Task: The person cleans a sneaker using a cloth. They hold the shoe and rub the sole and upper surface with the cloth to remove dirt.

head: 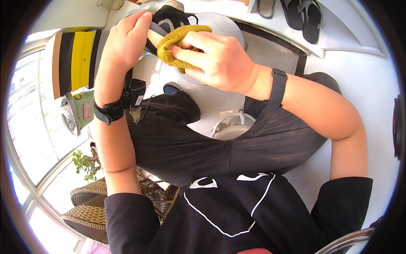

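Observation:
My left hand grips a shoe, of which a pale side and a dark grey part show; the rest is hidden behind the hand and cloth. My right hand holds a folded mustard-yellow terry cloth against that shoe, its fingers pressed into the folds. Just beyond them is a black shoe with a white-edged mark on its side. It is at the edge of a round, pale, ridged top, perhaps of a stool or small table.
Sandals and a slipper lie at the upper right. A yellow-and-black striped box-like piece, a lined waste bin, a potted plant and a woven wicker chair stand along the window side. A white-framed object is between my legs.

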The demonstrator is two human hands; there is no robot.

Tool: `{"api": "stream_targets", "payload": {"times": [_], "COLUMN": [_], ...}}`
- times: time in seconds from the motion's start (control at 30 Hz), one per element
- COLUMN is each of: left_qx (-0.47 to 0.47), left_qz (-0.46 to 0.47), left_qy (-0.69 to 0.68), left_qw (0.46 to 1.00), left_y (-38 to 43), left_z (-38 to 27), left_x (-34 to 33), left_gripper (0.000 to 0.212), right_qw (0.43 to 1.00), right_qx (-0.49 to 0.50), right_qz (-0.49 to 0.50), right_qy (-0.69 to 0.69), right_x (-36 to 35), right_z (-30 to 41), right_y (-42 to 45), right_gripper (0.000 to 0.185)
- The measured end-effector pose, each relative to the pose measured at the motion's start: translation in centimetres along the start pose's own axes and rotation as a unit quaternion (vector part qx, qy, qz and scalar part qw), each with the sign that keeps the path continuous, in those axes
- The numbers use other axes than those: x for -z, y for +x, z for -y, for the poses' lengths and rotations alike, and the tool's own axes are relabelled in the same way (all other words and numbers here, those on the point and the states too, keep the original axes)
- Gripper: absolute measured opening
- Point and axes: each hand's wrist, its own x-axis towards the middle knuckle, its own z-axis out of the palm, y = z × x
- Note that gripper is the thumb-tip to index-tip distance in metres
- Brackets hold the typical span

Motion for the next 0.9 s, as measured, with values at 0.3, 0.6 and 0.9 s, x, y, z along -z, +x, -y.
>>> {"api": "stream_targets", "payload": {"times": [0.3, 0.6, 0.9], "left_qx": [0.074, 0.066, 0.045], "left_qz": [0.026, 0.007, -0.001], "left_qy": [-0.072, -0.087, -0.052], "left_qw": [0.994, 0.994, 0.998], "left_y": [1.4, 1.3, 1.5], "left_z": [0.9, 2.0, 1.4], "left_x": [0.2, 0.0, -0.3], "left_gripper": [0.048, 0.050, 0.051], "right_qw": [0.993, 0.991, 0.978], "right_qx": [-0.026, -0.048, -0.128], "right_qz": [0.114, 0.115, -0.032], "right_qy": [0.003, 0.046, 0.164], "right_x": [-1.5, 0.6, -1.1], "right_z": [-1.4, -1.8, -1.5], "right_y": [-2.5, -0.1, -0.2], "right_gripper": [0.036, 0.032, 0.029]}}
